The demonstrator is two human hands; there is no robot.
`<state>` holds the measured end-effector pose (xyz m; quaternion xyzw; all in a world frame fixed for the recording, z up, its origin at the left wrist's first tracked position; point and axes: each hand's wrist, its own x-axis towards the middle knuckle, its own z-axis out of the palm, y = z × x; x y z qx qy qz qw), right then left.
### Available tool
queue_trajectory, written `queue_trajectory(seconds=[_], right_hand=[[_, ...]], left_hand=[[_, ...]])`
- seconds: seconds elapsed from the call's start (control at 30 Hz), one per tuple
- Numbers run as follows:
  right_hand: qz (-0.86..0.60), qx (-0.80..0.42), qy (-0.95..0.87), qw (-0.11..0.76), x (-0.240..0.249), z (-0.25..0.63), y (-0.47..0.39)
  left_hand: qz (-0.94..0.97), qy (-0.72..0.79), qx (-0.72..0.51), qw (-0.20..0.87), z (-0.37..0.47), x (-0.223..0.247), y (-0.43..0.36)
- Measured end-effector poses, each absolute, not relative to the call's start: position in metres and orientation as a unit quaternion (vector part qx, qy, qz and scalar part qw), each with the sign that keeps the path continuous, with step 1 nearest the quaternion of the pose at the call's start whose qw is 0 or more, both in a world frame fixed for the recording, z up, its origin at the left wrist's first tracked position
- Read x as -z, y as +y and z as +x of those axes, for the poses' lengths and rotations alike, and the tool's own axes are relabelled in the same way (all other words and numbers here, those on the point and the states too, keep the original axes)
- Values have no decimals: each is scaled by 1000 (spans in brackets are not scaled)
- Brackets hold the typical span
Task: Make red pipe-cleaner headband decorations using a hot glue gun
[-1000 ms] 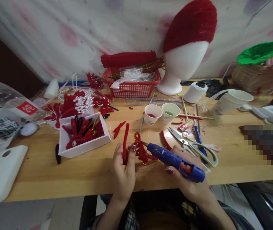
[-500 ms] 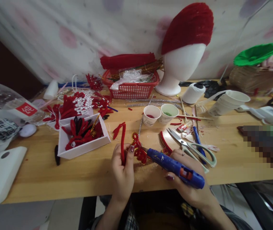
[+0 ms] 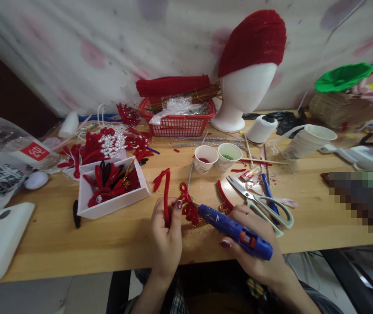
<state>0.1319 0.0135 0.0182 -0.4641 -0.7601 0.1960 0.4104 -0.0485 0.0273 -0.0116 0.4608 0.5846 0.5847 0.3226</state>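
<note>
"Blue plastic first: what is it?"

"Glue gun [image 3: 235,232], gripped in the right hand [image 3: 261,227]. Its nozzle points left at a looped red ornament [image 3: 190,213] with gold trim; I cannot tell whether the tip touches."

"And the other hand?"

"Closed. The left hand [image 3: 168,239] pinches the ornament's left edge with the thumb, and a red fuzzy strip [image 3: 166,198] sticks up from its grip. The ornament sits between both hands, over the near part of the bench [image 3: 107,248]."

"What lies around them?"

"Scissors [image 3: 256,199], slightly open, just beyond the right hand. Left of the left hand, a white box [image 3: 117,206] of red and black pieces. Farther off, two paper cups [image 3: 206,165]."

"And at the back?"

"A red basket [image 3: 179,126] beside a white mannequin head [image 3: 247,89] wearing a red cap [image 3: 254,43]."
</note>
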Motion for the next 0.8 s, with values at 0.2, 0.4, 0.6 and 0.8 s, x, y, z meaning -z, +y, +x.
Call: queue_trajectory(seconds=[0.2,0.4,0.6,0.8], right_hand=[[-465,-169,-766,411,-19,136,9],[-461,-180,-756,429,-20,132,15],[-458,-192,-761,417,-18,135,14],[-479,-200,-757,397,-23,138,6]], left_hand=[[458,577,-594,322,-47,13,28],[466,580,-585,321,-49,14,27],[471,583,-582,317,-48,16,27],[454,596,-581,320,-52,11,29]])
